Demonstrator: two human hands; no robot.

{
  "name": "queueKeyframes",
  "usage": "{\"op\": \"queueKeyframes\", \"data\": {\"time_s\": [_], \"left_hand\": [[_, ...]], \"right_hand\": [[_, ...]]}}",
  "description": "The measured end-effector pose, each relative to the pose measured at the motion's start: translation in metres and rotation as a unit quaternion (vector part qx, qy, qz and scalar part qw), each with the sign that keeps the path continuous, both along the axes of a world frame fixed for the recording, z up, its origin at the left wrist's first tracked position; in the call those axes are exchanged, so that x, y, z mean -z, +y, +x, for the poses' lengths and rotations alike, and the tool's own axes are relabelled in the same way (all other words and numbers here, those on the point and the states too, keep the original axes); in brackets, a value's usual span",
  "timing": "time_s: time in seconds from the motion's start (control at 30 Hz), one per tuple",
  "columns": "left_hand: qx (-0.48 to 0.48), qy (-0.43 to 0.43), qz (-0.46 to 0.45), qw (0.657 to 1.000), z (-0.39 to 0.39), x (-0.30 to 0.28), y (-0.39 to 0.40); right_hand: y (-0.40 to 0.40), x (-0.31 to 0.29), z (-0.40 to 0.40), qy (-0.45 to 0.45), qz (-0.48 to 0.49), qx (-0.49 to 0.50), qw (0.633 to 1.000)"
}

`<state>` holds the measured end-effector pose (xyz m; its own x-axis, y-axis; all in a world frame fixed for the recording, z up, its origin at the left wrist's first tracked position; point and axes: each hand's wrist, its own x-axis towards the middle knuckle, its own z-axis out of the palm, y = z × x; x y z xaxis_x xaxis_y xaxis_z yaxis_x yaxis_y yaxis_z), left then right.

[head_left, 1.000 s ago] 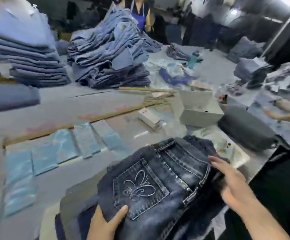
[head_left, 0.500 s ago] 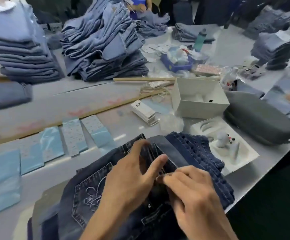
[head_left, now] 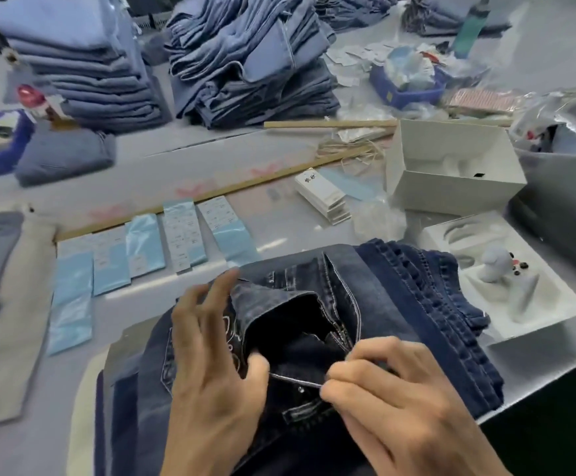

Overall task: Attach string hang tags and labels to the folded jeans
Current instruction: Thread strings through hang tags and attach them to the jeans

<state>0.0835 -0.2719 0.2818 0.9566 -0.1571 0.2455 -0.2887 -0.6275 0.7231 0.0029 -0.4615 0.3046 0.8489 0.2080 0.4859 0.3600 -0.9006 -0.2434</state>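
Jeans: dark denim pair (head_left: 375,297) lay on the near edge of the grey bench (head_left: 279,187), waistband spread apart and fly gaping.
Left hand: left hand (head_left: 211,383) held the left flap of the waistband, thumb pressed at the band's edge; its fingers (head_left: 221,286) were raised and spread above the embroidered pocket.
Right hand: right hand (head_left: 393,400) pinched the stitched waistband edge between thumb and curled fingers, just right of the left thumb.
Labels: light-blue label strips (head_left: 142,245) lay side by side in a row on the bench, just beyond the jeans to the left.
Hang tags: small stack of white tags (head_left: 324,195) lay near a tangle of pale string (head_left: 351,149), beyond the jeans.
Boxes: open white box (head_left: 451,166) stood right of the tags; a white moulded tray (head_left: 506,286) lay just beside the jeans on the right.
Stock: two piles of folded lighter jeans (head_left: 245,63) stood at the far side of the bench.
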Motion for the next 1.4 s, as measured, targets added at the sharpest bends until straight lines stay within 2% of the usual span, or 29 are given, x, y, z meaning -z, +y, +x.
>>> {"op": "queueKeyframes", "data": {"time_s": [0.07, 0.1, 0.17, 0.23, 0.27, 0.33, 0.4, 0.53, 0.6, 0.67, 0.7, 0.73, 0.77, 0.8, 0.87, 0.97, 1.03, 1.13, 1.2, 1.27, 1.33, 1.4], "left_hand": [[0.088, -0.089, 0.175, 0.977, 0.010, -0.005, 0.003], [0.133, -0.106, 0.226, 0.959, 0.017, -0.009, 0.000], [0.179, -0.081, 0.255, 0.947, 0.032, -0.020, -0.011], [0.183, -0.051, 0.252, 0.949, 0.048, -0.028, -0.018], [0.172, -0.041, 0.241, 0.954, 0.054, -0.029, -0.018], [0.141, 0.021, 0.155, 0.977, 0.063, -0.028, -0.011], [0.133, 0.122, 0.020, 0.983, 0.066, -0.028, -0.001], [0.106, 0.241, -0.244, 0.933, 0.071, -0.040, 0.010], [0.080, 0.279, -0.328, 0.899, 0.069, -0.044, 0.011], [0.060, 0.303, -0.363, 0.879, 0.067, -0.044, 0.010], [0.070, 0.285, -0.339, 0.894, 0.065, -0.044, 0.011], [0.100, 0.233, -0.271, 0.928, 0.063, -0.044, 0.014], [0.153, 0.159, -0.173, 0.960, 0.062, -0.045, 0.017], [0.222, 0.087, -0.071, 0.969, 0.060, -0.048, 0.018], [0.323, 0.019, 0.086, 0.942, 0.055, -0.058, 0.014], [0.295, -0.030, 0.225, 0.928, 0.045, -0.067, -0.002], [0.286, -0.046, 0.258, 0.922, 0.040, -0.065, -0.009], [0.284, -0.029, 0.297, 0.911, 0.025, -0.052, -0.017], [0.263, -0.023, 0.321, 0.909, 0.013, -0.043, -0.022], [0.232, -0.006, 0.320, 0.919, 0.005, -0.038, -0.026], [0.192, 0.049, 0.270, 0.942, 0.008, -0.037, -0.021], [0.137, 0.143, 0.148, 0.969, 0.013, -0.037, -0.014]], "right_hand": [[0.009, 0.005, -0.002, 0.017, -0.034, -0.018, 0.999], [0.013, 0.008, -0.004, 0.020, -0.038, -0.020, 0.999], [0.017, 0.009, -0.012, 0.021, -0.013, -0.021, 0.999], [0.009, 0.000, -0.017, 0.016, 0.039, -0.006, 0.999], [0.003, -0.005, -0.014, 0.029, 0.035, 0.025, 0.999], [-0.007, -0.011, -0.006, 0.048, -0.027, 0.067, 0.996], [-0.003, -0.013, -0.002, 0.035, -0.053, 0.072, 0.995], [0.016, -0.017, -0.013, -0.014, -0.025, 0.013, 1.000], [0.024, -0.017, -0.019, -0.021, -0.013, -0.005, 1.000], [0.032, -0.015, -0.021, -0.030, -0.010, -0.009, 0.999], [0.035, -0.013, -0.021, -0.035, -0.016, -0.015, 0.999], [0.038, -0.012, -0.022, -0.037, -0.017, -0.020, 0.999], [0.039, -0.011, -0.021, -0.035, -0.014, -0.023, 0.999], [0.038, -0.012, -0.020, -0.027, -0.014, -0.023, 0.999], [0.037, -0.015, -0.018, -0.016, -0.019, -0.022, 0.999], [0.035, -0.016, -0.018, 0.010, 0.071, -0.001, 0.997], [0.030, -0.018, -0.020, 0.051, 0.194, 0.038, 0.979], [0.012, -0.020, -0.007, 0.164, 0.353, 0.124, 0.913], [-0.002, -0.014, 0.011, 0.276, 0.357, 0.161, 0.878], [-0.004, -0.010, 0.026, 0.326, 0.360, 0.138, 0.863], [0.000, -0.007, 0.030, 0.314, 0.428, 0.130, 0.838], [0.007, -0.008, 0.026, 0.314, 0.536, 0.103, 0.777]]}}
